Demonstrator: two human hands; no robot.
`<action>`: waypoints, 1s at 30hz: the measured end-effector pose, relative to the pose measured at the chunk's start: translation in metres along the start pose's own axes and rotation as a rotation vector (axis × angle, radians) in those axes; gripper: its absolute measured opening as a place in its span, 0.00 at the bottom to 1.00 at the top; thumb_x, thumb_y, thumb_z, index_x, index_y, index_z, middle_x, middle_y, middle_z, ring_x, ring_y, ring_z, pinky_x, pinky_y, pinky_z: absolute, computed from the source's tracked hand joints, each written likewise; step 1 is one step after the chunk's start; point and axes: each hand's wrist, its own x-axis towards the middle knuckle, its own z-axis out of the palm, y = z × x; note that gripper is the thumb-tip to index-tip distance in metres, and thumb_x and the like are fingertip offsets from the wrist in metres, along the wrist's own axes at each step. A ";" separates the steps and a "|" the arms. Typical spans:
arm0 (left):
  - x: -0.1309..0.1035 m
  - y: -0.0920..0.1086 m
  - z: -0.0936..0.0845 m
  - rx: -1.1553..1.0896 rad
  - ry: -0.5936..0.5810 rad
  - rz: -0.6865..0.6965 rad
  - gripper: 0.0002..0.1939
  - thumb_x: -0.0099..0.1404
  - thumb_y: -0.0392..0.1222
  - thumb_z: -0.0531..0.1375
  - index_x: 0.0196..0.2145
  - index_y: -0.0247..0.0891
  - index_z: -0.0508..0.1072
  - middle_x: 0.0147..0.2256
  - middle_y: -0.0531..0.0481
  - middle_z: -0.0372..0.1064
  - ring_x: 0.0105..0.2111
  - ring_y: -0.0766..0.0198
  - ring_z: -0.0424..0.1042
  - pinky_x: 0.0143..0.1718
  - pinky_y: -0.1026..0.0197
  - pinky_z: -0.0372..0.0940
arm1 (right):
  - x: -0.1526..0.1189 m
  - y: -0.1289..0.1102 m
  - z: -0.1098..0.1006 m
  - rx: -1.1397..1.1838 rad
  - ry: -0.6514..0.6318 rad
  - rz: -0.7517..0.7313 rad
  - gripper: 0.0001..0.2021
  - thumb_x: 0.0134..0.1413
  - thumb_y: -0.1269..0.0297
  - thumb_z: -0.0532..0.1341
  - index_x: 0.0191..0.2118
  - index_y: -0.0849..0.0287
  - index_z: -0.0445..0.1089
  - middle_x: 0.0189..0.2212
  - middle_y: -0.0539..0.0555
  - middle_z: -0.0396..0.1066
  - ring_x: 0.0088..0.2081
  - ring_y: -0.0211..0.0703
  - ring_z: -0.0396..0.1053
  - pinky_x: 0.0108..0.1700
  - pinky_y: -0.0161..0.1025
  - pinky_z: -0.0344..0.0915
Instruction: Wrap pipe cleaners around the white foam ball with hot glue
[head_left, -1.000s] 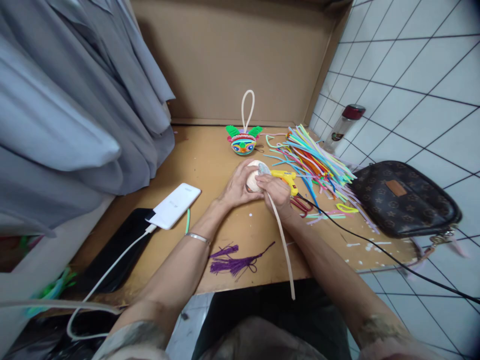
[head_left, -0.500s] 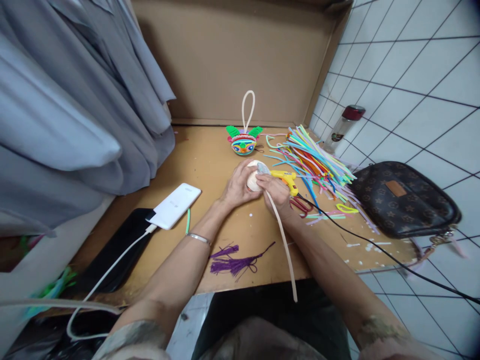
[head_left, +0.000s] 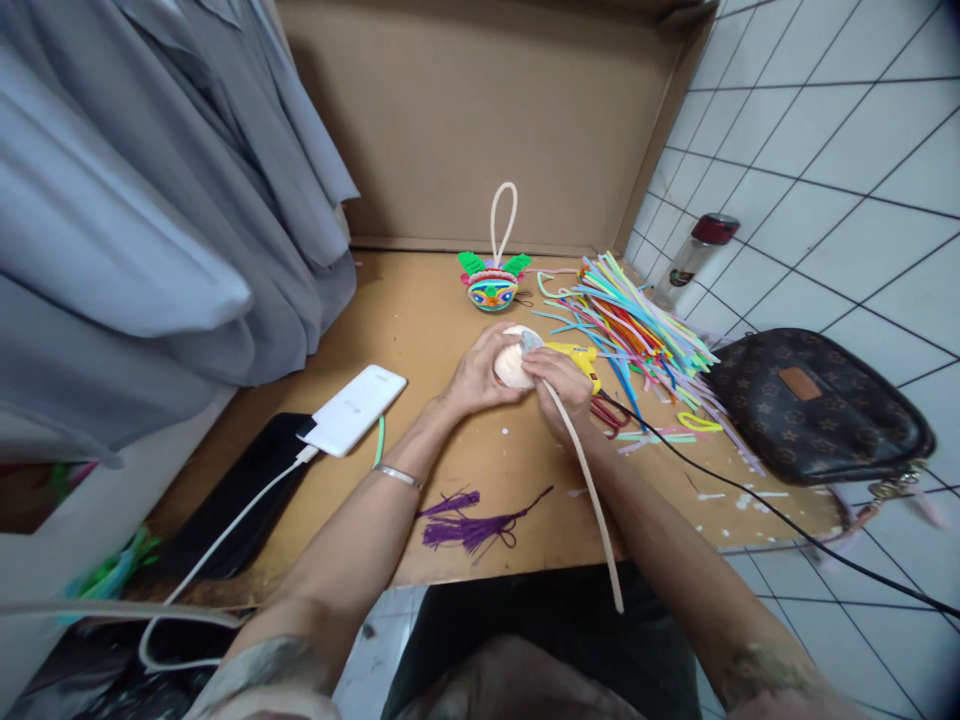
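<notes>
Head view: left hand point(head_left: 478, 375) curled round the pale ball point(head_left: 511, 368), right hand point(head_left: 564, 388) pinching the cream stem point(head_left: 589, 478) right at it! Yellow glue gun point(head_left: 582, 362) just right of the grip, colourful ornament point(head_left: 492, 290) beyond.

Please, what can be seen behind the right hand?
Past the right hand, part of a yellow glue gun and dark red handles show. The gun's front end is covered; whatever else lies behind cannot be seen.
</notes>
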 end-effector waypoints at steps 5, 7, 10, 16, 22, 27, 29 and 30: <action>0.001 0.002 -0.001 -0.059 -0.016 0.006 0.40 0.50 0.48 0.74 0.58 0.41 0.67 0.63 0.34 0.64 0.64 0.42 0.68 0.63 0.39 0.66 | 0.006 -0.006 -0.004 0.066 0.020 0.016 0.11 0.67 0.70 0.59 0.39 0.53 0.79 0.38 0.55 0.83 0.43 0.46 0.81 0.50 0.49 0.80; 0.001 0.002 -0.002 -0.072 -0.029 -0.002 0.40 0.49 0.46 0.74 0.58 0.42 0.66 0.63 0.34 0.64 0.64 0.42 0.68 0.64 0.40 0.65 | 0.007 -0.007 -0.005 0.071 0.001 0.035 0.11 0.66 0.71 0.59 0.39 0.53 0.79 0.38 0.55 0.83 0.42 0.46 0.81 0.50 0.49 0.80; 0.002 0.003 -0.003 -0.081 -0.041 -0.014 0.41 0.49 0.46 0.74 0.58 0.42 0.66 0.63 0.35 0.64 0.65 0.41 0.67 0.64 0.40 0.64 | 0.009 -0.009 -0.006 0.075 -0.026 0.069 0.12 0.66 0.71 0.58 0.39 0.53 0.79 0.37 0.55 0.83 0.42 0.46 0.81 0.50 0.49 0.80; 0.003 0.005 -0.004 -0.110 -0.046 0.002 0.39 0.51 0.47 0.73 0.58 0.41 0.66 0.63 0.34 0.64 0.65 0.42 0.67 0.65 0.40 0.64 | 0.010 -0.010 -0.004 0.082 0.004 0.065 0.12 0.65 0.73 0.57 0.37 0.54 0.78 0.35 0.54 0.82 0.41 0.45 0.81 0.48 0.47 0.80; 0.004 0.004 -0.008 -0.143 -0.079 -0.016 0.35 0.54 0.48 0.71 0.58 0.43 0.67 0.64 0.35 0.63 0.66 0.42 0.66 0.65 0.39 0.63 | 0.010 -0.013 -0.005 0.111 0.011 0.107 0.12 0.63 0.75 0.57 0.39 0.54 0.78 0.36 0.53 0.82 0.42 0.44 0.81 0.49 0.45 0.79; 0.004 0.007 -0.008 -0.212 -0.069 -0.113 0.23 0.67 0.56 0.60 0.55 0.43 0.71 0.63 0.37 0.66 0.66 0.46 0.65 0.66 0.38 0.62 | 0.010 -0.015 -0.005 0.079 -0.001 0.132 0.10 0.63 0.73 0.58 0.39 0.53 0.76 0.36 0.53 0.81 0.42 0.44 0.80 0.49 0.45 0.78; 0.005 0.010 -0.005 -0.246 -0.019 -0.179 0.21 0.72 0.58 0.54 0.52 0.42 0.72 0.62 0.38 0.68 0.65 0.48 0.67 0.67 0.40 0.62 | 0.008 -0.016 -0.004 0.038 -0.006 0.150 0.09 0.64 0.71 0.59 0.42 0.53 0.76 0.37 0.53 0.81 0.41 0.44 0.80 0.49 0.44 0.78; 0.005 0.012 -0.004 -0.262 0.013 -0.204 0.22 0.73 0.59 0.52 0.50 0.42 0.73 0.61 0.39 0.69 0.65 0.49 0.67 0.66 0.40 0.63 | 0.007 -0.016 -0.004 0.029 -0.006 0.168 0.08 0.64 0.70 0.60 0.44 0.53 0.75 0.38 0.53 0.82 0.41 0.44 0.80 0.48 0.44 0.78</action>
